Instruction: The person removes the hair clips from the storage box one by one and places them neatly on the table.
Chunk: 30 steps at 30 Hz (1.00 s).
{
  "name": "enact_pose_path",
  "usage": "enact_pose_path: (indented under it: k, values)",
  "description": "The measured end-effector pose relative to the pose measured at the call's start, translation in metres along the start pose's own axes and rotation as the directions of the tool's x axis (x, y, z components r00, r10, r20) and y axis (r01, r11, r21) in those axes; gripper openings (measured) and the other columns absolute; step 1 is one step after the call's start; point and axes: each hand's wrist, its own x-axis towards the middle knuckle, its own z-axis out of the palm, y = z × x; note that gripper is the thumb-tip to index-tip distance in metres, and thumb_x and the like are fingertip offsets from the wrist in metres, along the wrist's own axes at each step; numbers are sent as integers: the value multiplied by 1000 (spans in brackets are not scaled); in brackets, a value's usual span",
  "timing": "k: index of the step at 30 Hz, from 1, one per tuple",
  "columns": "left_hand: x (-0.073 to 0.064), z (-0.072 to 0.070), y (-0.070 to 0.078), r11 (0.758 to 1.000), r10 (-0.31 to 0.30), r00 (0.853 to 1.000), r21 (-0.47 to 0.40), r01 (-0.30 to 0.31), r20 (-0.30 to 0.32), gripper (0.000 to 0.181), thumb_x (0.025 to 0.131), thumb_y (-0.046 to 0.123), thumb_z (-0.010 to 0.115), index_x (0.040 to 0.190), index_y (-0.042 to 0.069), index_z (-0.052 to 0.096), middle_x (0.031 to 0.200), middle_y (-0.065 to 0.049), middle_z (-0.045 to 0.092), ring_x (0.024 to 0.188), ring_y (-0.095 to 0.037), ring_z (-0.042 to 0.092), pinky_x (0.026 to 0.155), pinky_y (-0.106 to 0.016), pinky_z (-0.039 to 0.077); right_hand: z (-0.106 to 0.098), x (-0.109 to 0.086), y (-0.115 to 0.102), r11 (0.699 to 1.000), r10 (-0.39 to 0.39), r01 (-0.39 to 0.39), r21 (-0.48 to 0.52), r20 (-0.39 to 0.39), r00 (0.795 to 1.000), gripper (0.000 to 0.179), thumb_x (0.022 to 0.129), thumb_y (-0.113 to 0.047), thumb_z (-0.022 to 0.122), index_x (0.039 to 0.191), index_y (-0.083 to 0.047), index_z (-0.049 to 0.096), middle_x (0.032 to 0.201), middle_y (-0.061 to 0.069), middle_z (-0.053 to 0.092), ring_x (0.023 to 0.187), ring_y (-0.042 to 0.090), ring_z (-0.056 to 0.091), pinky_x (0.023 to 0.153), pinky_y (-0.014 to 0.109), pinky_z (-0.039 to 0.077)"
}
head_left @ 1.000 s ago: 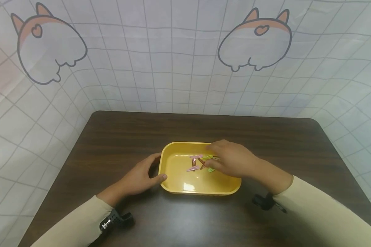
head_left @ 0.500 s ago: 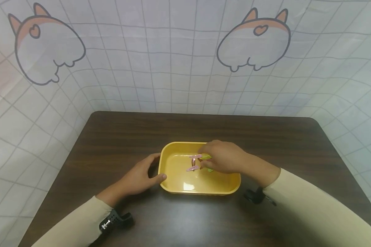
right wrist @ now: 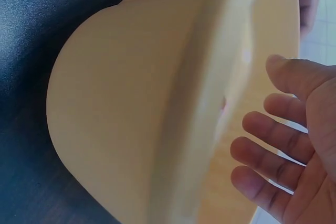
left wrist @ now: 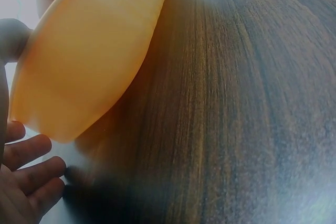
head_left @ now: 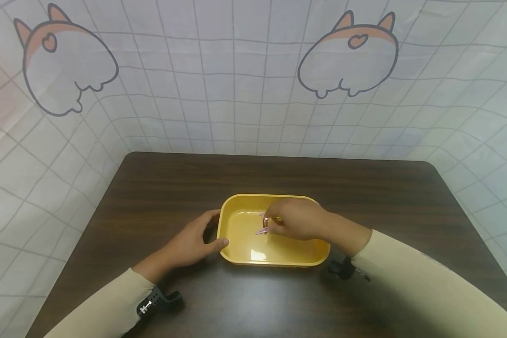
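A shallow yellow tray [head_left: 236,253] stands on the table with several small snap hair clips in it. One pink hair clip [head_left: 263,230] lies near the middle, with a brown hair clip [head_left: 265,222] just behind it. My left hand [head_left: 188,239] holds the tray's left end, thumb over the rim and fingers along the outside. My right hand [head_left: 297,219] is inside the tray, low over the clips, and covers most of them. In the right wrist view its fingers [right wrist: 273,129] are apart and loosely bent, with nothing showing between them.
The tray sits on a dark wood-grain table [head_left: 186,173]. A white gridded curtain [head_left: 253,94] with cartoon animal prints encloses the back and sides. Dark straps with devices, such as the left wrist device [head_left: 152,303], hang below both wrists.
My right hand has moved left across the tray, now covering green and brown clips that showed earlier. The left hand and the tray have stayed in place.
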Motion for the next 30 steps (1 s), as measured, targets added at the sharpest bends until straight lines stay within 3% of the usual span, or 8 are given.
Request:
enact_pose_path:
  k: [6, 19, 30]
  values:
    - [0, 0, 1, 1000, -7, 1000, 0, 7, -1, 78, 91, 41, 77, 153, 11, 41, 145, -4, 56, 136, -27, 50, 110, -51, 40, 2, 4, 0, 1000, 20, -21, 9, 57, 998, 10, 96, -26, 72, 103, -20, 77, 66, -13, 52, 62, 6, 48, 56, 26, 41]
    - [-1, 1, 2, 1000, -12, 1000, -7, 12, -1, 78, 91, 41, 77, 153, 11, 40, 145, -4, 55, 136, -26, 50, 110, -52, 41, 8, 10, 2, 999, 31, -30, -17, 88, 996, 3, 94, -24, 74, 93, -22, 76, 77, -17, 60, 69, 6, 52, 63, 26, 45]
    - [-1, 3, 0, 1000, -22, 1000, 1, 22, -9, 79, 90, 44, 78, 153, 13, 41, 145, -3, 55, 136, -26, 50, 110, -52, 41, 14, 15, 2, 998, 61, -59, -34, 87, 994, 8, 96, -18, 71, 93, -19, 78, 81, -14, 65, 72, 9, 54, 66, 26, 47]
